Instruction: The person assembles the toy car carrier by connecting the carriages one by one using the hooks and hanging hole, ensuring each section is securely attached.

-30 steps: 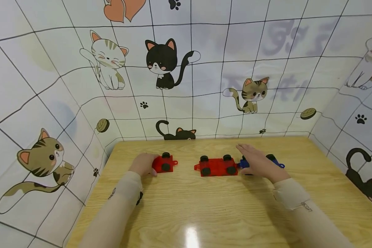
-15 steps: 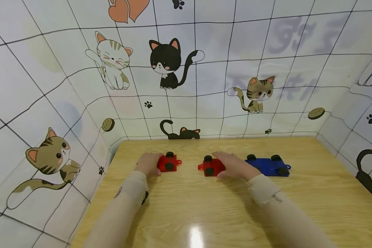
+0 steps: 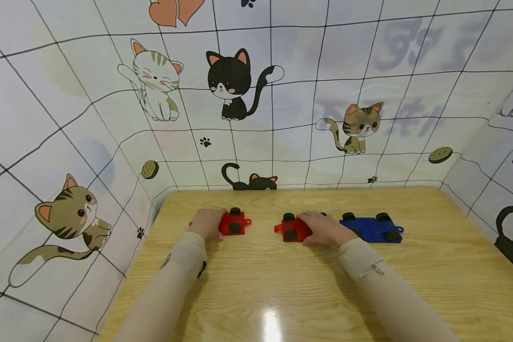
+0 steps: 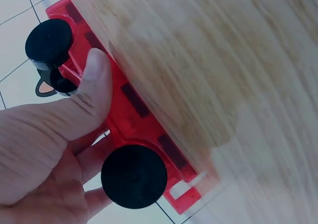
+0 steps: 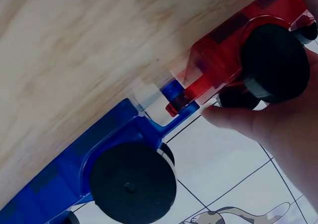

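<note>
A red toy wagon with black wheels turned up lies at the left, and my left hand grips it across its left part. In the left wrist view my thumb presses one long side of this wagon, with fingers behind it. My right hand holds a second red toy wagon, also wheels up, by its right part. Behind that hand lies a blue toy wagon. The right wrist view shows the second wagon's red hook at the blue wagon's coupling. A gap separates the two red wagons.
All the wagons are on a wooden table. A white cloth wall printed with cats and grid lines stands behind the table and at both sides. Light reflects off the table near the front.
My right hand has moved left from the blue wagon onto the second red wagon, uncovering much of the blue one. My left hand keeps its grip. The head view has shifted slightly.
</note>
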`<state>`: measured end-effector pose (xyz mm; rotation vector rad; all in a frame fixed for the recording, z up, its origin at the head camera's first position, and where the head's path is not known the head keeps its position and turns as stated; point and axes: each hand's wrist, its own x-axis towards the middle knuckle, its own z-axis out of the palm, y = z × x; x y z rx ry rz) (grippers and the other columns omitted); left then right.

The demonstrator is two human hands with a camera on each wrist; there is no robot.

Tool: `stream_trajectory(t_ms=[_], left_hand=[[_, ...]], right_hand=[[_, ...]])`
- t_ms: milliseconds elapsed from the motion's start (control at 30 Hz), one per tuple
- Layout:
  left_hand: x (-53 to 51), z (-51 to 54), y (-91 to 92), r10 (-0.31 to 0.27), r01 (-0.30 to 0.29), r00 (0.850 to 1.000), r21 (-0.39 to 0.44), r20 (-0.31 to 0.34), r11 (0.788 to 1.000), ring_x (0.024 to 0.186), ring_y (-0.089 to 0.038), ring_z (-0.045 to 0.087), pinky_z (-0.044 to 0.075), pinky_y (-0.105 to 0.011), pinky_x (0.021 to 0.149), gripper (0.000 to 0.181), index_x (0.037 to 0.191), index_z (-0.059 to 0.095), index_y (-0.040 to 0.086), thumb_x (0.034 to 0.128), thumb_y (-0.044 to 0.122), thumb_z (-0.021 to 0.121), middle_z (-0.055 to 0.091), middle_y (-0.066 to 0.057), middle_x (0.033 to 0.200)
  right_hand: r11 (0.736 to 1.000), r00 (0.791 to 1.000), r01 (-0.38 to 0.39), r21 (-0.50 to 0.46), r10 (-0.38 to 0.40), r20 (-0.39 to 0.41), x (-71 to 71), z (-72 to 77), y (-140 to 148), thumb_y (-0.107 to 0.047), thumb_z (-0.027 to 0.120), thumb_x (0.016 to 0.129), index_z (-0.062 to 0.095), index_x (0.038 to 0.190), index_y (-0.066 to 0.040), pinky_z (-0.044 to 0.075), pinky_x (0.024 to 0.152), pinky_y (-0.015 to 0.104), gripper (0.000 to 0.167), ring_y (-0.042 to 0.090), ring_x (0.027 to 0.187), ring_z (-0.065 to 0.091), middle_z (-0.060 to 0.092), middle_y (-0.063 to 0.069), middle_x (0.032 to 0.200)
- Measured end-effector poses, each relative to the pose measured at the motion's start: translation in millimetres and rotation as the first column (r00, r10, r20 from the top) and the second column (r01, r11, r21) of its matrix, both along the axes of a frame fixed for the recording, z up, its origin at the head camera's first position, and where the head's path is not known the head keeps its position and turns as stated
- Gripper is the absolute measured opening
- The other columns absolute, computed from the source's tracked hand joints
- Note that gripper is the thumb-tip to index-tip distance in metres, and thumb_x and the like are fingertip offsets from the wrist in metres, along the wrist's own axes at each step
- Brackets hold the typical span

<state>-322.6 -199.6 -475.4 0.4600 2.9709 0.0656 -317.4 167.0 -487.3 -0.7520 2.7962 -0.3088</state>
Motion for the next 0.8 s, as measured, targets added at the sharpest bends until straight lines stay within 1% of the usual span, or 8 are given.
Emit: stream_trajectory(t_ms=[100, 200, 333, 500, 600, 733, 800], left_hand=[[-2.9, -0.2, -0.9, -0.007, 0.007, 1.0, -0.007, -0.007, 1.0, 0.113, -0.035, 0.064, 0.045, -0.053, 0.104, 0.073, 0.137, 0.06, 0.009, 0.0734, 0.023, 0.093, 0.069, -0.013, 0.125], [-5.2, -2.4, -5.0, -0.009, 0.009, 1.0, 0.027, -0.004, 1.0, 0.117, -0.034, 0.063, 0.045, -0.051, 0.105, 0.073, 0.137, 0.061, 0.01, 0.0726, 0.024, 0.094, 0.067, -0.011, 0.129], [-6.3, -4.6, -8.4, 0.004, -0.007, 0.999, 0.08, 0.038, 0.997, 0.124, -0.032, 0.059, 0.044, -0.048, 0.107, 0.077, 0.14, 0.06, 0.01, 0.0731, 0.024, 0.094, 0.064, -0.01, 0.136], [-8.7, -8.5, -10.6, 0.013, -0.018, 0.997, 0.078, 0.072, 0.997, 0.124, -0.03, 0.058, 0.044, -0.048, 0.106, 0.078, 0.144, 0.056, 0.013, 0.0764, 0.028, 0.091, 0.062, -0.008, 0.139], [-7.9, -6.4, -11.9, 0.006, -0.012, 0.996, 0.078, 0.085, 0.997, 0.129, -0.032, 0.055, 0.043, -0.052, 0.106, 0.078, 0.146, 0.053, 0.012, 0.079, 0.028, 0.088, 0.058, -0.01, 0.143], [-2.7, 0.0, -11.5, 0.007, -0.017, 0.994, 0.09, 0.11, 0.996, 0.137, -0.035, 0.046, 0.039, -0.059, 0.109, 0.078, 0.151, 0.048, 0.011, 0.0834, 0.028, 0.084, 0.049, -0.013, 0.152], [-0.5, 2.0, -10.5, 0.006, -0.018, 0.993, 0.099, 0.116, 0.995, 0.14, -0.036, 0.044, 0.038, -0.06, 0.109, 0.078, 0.152, 0.046, 0.01, 0.085, 0.027, 0.082, 0.045, -0.014, 0.154]], right_hand=[[1.0, 1.0, 0.003, -0.017, -0.003, 0.013, -0.1, 2.0, 0, -0.032, 0.08, 0.089, 0.041, 0.154, -0.005, 0.028, 0.105, 0.075, 0.081, 0.041, 0.143, 0.036, 0.04, 0.019, 0.156], [1.0, 1.0, -0.002, -0.028, 0.002, 0.01, 0.0, 1.6, 1, -0.033, 0.08, 0.089, 0.041, 0.154, -0.005, 0.029, 0.105, 0.074, 0.08, 0.041, 0.143, 0.037, 0.04, 0.019, 0.156], [0.998, 1.0, -0.001, -0.057, 0.001, 0.013, 1.7, -0.5, 2, -0.031, 0.081, 0.088, 0.043, 0.153, -0.004, 0.029, 0.104, 0.074, 0.08, 0.041, 0.142, 0.037, 0.042, 0.019, 0.154], [0.997, 1.0, 0.002, -0.072, -0.001, 0.019, 3.4, -2.7, 4, -0.03, 0.08, 0.089, 0.043, 0.153, -0.005, 0.027, 0.104, 0.077, 0.078, 0.042, 0.143, 0.036, 0.041, 0.019, 0.155], [0.996, 1.0, 0.01, -0.086, -0.007, 0.025, 3.2, -2.1, 4, -0.03, 0.081, 0.089, 0.044, 0.153, -0.006, 0.026, 0.104, 0.078, 0.078, 0.042, 0.143, 0.036, 0.041, 0.019, 0.155], [0.993, 0.999, 0.021, -0.113, -0.016, 0.039, 3.1, -1.1, 5, -0.028, 0.081, 0.088, 0.045, 0.153, -0.007, 0.024, 0.105, 0.078, 0.077, 0.041, 0.143, 0.036, 0.041, 0.018, 0.156], [0.992, 0.999, 0.022, -0.124, -0.016, 0.047, 3.6, -0.4, 6, -0.027, 0.081, 0.088, 0.044, 0.153, -0.007, 0.023, 0.105, 0.078, 0.077, 0.041, 0.143, 0.036, 0.041, 0.018, 0.156]])
